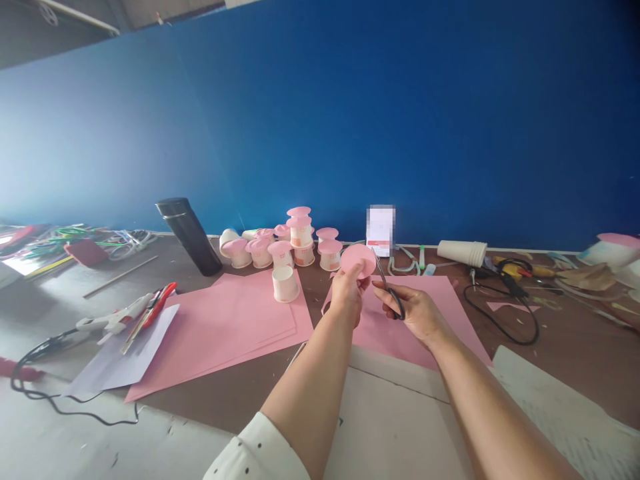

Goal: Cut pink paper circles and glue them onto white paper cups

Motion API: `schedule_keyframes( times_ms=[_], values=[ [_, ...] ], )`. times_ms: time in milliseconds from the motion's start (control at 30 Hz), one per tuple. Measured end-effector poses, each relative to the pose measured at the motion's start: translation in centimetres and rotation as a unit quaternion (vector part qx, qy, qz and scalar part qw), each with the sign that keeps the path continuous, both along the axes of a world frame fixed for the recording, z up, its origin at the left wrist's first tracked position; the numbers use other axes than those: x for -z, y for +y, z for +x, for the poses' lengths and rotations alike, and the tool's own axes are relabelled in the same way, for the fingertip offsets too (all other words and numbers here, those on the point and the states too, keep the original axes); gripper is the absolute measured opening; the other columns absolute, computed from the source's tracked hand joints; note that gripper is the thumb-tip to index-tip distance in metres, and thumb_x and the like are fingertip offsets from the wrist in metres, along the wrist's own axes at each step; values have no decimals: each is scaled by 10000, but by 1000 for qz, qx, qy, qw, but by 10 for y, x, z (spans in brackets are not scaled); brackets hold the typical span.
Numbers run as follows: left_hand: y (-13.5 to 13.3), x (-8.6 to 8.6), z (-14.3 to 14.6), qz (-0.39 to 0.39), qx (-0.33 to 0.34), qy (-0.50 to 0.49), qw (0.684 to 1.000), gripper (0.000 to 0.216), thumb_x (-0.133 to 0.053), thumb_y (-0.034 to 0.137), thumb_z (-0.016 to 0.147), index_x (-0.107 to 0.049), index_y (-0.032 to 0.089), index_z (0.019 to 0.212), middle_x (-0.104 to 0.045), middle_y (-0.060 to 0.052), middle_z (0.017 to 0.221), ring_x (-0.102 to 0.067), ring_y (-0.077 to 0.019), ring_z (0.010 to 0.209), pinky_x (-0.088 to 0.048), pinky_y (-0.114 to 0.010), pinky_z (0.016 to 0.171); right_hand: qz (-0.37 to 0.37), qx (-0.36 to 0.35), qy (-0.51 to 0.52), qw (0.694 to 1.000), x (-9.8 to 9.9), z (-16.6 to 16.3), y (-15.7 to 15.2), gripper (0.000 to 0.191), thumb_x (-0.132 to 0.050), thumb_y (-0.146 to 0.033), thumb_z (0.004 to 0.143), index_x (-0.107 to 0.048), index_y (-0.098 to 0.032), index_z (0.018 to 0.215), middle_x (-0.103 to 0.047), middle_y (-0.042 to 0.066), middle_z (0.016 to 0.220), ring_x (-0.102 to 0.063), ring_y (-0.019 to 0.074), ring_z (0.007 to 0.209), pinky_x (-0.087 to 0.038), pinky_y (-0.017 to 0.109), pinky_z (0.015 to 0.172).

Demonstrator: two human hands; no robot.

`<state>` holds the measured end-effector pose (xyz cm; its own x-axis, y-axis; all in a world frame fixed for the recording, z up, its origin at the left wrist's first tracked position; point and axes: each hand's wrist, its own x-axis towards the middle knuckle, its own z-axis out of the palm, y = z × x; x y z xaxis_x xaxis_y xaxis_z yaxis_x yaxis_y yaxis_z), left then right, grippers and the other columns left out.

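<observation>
My left hand [347, 291] pinches a round pink paper disc [359, 257], its thumb lying across the lower part. In my right hand [413, 310] is a pair of scissors [393, 291] with dark handles, the fingers through or around the loops. The blades point up and meet the disc's right edge. Below both hands lies a pink paper sheet [440, 297]. Left of them a white paper cup [285, 285] stands on a stack of pink sheets [235, 313]. Behind it are several cups topped with pink discs [302, 233], some of them stacked.
A black bottle [190, 237] stands at the back left. Nearer lie a white glue gun [117, 317] and a red-handled cutter [159, 305] on white paper. A lit phone [380, 230] leans against the blue wall [400, 120]. Nested cups [463, 253] and a black cable [535, 327] lie right.
</observation>
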<state>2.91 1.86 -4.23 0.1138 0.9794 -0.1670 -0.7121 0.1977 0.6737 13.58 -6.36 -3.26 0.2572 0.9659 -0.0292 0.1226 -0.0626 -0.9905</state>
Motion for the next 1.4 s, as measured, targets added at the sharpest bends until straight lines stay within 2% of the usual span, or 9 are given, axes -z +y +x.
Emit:
schedule_keyframes(
  times_ms=[167, 400, 667, 967, 1167, 1400],
  values=[
    [1, 3, 0, -15, -4, -2, 1000, 359, -808, 305, 710, -635, 161, 989, -666, -106, 1087, -654, -192, 942, -536, -307, 826, 7, -20, -22, 1000, 0, 0, -1, 554, -764, -523, 716, -744, -192, 1160, -547, -32, 603, -492, 146, 597, -414, 306, 648],
    [1, 3, -1, -26, 0, 29, 999, 313, -786, 280, 721, -640, 167, 974, -662, -104, 1103, -644, -210, 1002, -529, -312, 827, 11, -21, -35, 999, -3, -2, -3, 569, -755, -566, 709, -754, -201, 1144, -550, -30, 598, -490, 142, 591, -417, 299, 634],
    [-1, 2, 0, -14, 1, 55, 998, 330, -791, 283, 711, -618, 157, 961, -649, -112, 1129, -635, -208, 1005, -520, -327, 847, 11, -9, -26, 1000, 4, 3, 0, 562, -775, -534, 697, -748, -215, 1159, -585, -34, 604, -524, 147, 604, -420, 296, 634],
    [-5, -5, -3, -2, 4, 71, 997, 245, -773, 258, 726, -639, 147, 898, -662, -104, 1038, -638, -186, 942, -499, -337, 872, 4, -7, -38, 999, 1, 3, -1, 556, -766, -548, 703, -754, -203, 1139, -600, -25, 608, -548, 153, 604, -441, 305, 661],
    [-4, -4, -3, -4, 6, 83, 997, 267, -801, 268, 694, -638, 151, 869, -660, -72, 898, -640, -185, 922, -481, -342, 892, 9, 1, -35, 999, 2, 4, 0, 566, -777, -540, 689, -754, -202, 1143, -612, -17, 629, -567, 165, 620, -459, 314, 672],
    [-3, -3, -3, 11, 9, 93, 996, 264, -790, 287, 700, -647, 154, 877, -659, -76, 910, -638, -187, 916, -491, -338, 870, 3, 4, -52, 999, 3, 6, 1, 536, -762, -543, 708, -756, -216, 1133, -604, -24, 621, -558, 165, 630, -432, 306, 661]
  ],
)
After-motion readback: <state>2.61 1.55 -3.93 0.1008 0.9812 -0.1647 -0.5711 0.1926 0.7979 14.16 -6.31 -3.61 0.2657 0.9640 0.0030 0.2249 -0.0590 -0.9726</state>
